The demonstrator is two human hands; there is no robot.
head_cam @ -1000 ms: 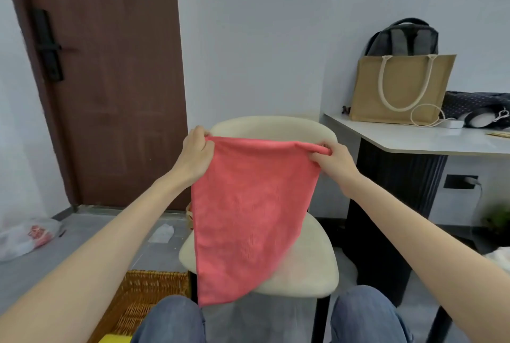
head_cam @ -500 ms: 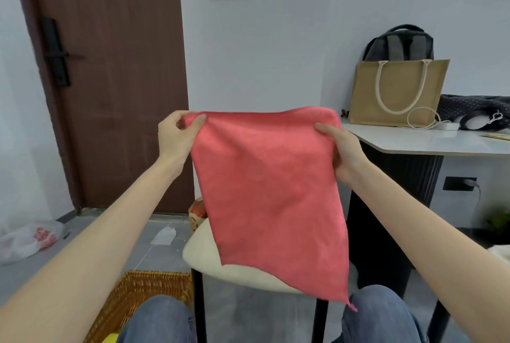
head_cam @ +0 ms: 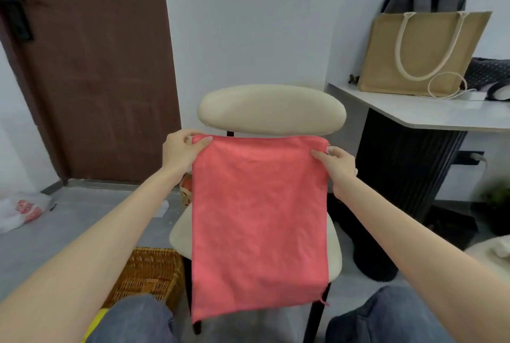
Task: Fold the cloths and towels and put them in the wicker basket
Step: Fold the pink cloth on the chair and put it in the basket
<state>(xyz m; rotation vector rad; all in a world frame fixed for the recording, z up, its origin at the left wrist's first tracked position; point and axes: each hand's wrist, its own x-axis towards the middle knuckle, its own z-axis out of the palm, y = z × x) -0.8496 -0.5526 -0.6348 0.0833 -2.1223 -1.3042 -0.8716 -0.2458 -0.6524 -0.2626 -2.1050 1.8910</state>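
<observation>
**Pink cloth held up before the cream chair**

The wicker basket (head_cam: 149, 273) sat on the floor just left of the cream chair (head_cam: 271, 109). Its near part was hidden by a forearm and a knee, so its contents could not be made out. To the right of the chair, a jute tote bag (head_cam: 422, 50) stood on a table (head_cam: 441, 113), its inside unseen. The pink cloth (head_cam: 259, 218) hung flat in front of the chair, covering most of the seat. The left hand (head_cam: 179, 153) pinched its top left corner between thumb and fingers, and the right hand (head_cam: 336, 166) pinched the top right corner.
</observation>
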